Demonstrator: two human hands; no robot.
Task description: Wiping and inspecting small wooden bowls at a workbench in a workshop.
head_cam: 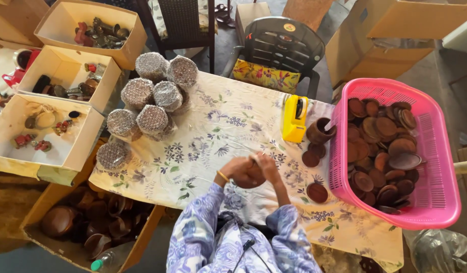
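Both my hands meet over the flowered tablecloth (203, 146), near the table's front edge. My left hand (234, 169), with a gold bangle at the wrist, cups a round brown wooden piece (249, 178). My right hand (268, 167) closes over the same piece from the right, fingers pinched at its top; something pale shows between the fingertips, too small to identify. Right of my hands lie loose brown wooden discs (317, 192), a brown wooden cup (319, 131) and a yellow tape dispenser (294, 118).
A pink plastic basket (436, 202) full of brown wooden lids stands at the right. Several wrapped round bundles (152, 119) are stacked at the table's left. Open cardboard boxes (66, 65) with small items sit at far left, a box of brown bowls (87, 222) below, a dark chair (281, 43) behind.
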